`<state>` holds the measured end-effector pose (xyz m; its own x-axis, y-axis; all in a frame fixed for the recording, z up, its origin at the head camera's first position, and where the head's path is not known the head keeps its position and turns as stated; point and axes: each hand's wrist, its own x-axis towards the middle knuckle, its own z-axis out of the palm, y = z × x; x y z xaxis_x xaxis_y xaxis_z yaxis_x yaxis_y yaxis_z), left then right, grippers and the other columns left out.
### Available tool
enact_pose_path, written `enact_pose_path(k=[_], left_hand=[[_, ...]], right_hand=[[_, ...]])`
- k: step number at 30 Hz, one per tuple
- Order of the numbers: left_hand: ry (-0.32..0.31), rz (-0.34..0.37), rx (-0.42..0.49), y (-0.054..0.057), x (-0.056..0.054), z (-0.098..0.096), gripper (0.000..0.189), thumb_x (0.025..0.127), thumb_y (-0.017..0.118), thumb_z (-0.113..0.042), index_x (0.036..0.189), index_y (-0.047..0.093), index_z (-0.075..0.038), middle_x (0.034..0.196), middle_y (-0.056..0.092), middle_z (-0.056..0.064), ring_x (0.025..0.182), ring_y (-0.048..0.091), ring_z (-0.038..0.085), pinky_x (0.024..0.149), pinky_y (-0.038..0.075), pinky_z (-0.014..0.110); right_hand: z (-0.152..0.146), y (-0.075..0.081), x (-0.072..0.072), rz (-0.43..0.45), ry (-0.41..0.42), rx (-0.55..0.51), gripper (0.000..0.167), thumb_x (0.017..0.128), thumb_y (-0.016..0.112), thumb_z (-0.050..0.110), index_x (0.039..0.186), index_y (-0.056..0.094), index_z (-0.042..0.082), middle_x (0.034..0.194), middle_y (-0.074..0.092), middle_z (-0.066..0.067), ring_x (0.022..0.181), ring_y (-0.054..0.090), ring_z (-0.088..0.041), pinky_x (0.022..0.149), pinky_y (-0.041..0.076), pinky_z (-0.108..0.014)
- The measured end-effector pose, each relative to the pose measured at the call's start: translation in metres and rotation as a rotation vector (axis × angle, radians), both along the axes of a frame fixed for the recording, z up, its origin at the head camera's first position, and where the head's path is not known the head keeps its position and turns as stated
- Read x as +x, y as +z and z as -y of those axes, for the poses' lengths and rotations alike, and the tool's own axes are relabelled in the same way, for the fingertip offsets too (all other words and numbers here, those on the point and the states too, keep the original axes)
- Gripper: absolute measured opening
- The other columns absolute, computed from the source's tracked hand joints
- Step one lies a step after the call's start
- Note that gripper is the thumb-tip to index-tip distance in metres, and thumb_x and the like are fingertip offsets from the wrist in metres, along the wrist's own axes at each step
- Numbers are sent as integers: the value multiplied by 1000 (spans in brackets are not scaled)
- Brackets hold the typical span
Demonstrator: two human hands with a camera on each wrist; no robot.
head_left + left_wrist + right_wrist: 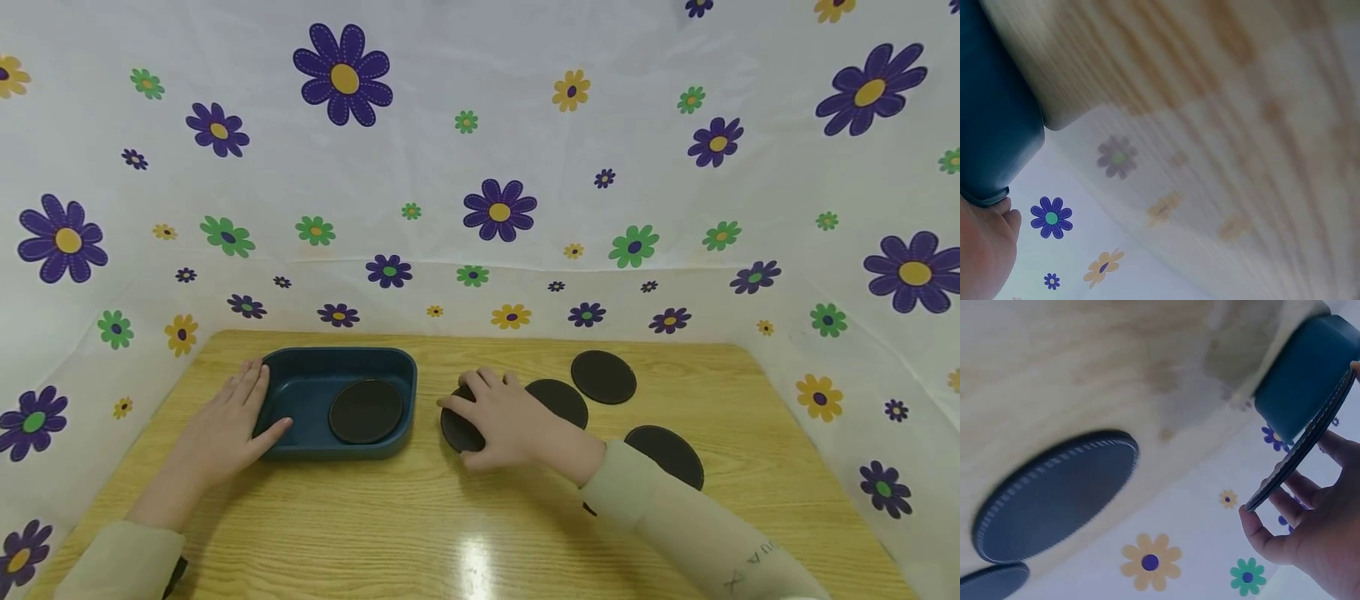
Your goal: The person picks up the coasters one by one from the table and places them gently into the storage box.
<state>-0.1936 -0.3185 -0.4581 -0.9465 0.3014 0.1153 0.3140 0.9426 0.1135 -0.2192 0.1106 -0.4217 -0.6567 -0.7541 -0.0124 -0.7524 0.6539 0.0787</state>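
Note:
A round black coaster (459, 427) with a stitched edge is in my right hand (504, 421), gripped by its rim with spread fingers and thumb. In the right wrist view that coaster (1302, 447) stands tilted, raised off the table. My left hand (225, 421) rests along the left side of a dark blue rectangular tray (300, 451), fingers straight on its rim and thumb stretched over the near left corner. Inside the tray, at its right end, lies another black coaster (366, 412). The left wrist view shows fingertips (1012, 219) against the tray's edge.
Right of the held coaster, more black coasters lie on the wooden table (375, 525): one partly behind the right hand (558, 402), one farther back (603, 377), one beside the right forearm (667, 454). A flowered white cloth (435, 158) hangs around the table's back and sides.

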Motion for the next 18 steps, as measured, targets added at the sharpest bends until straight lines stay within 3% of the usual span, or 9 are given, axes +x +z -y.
enact_pose_path(k=[10,18], left_hand=[[-2,-9,26,-3,0,2,95,106,58,-52,162,21,15,172,18,35,163,17,49,137,5,50],[-3,-5,30,-3,-1,1,96,106,57,-53,163,21,14,172,18,35,162,17,50,135,13,57]], right_hand=[[25,25,-15,-25,-3,-30,76,91,65,59,160,47,32,155,48,-11,137,48,-32,102,49,-54],[52,37,-20,-31,5,-42,77,90,65,61,160,46,35,155,47,-8,139,45,-28,104,48,-51]])
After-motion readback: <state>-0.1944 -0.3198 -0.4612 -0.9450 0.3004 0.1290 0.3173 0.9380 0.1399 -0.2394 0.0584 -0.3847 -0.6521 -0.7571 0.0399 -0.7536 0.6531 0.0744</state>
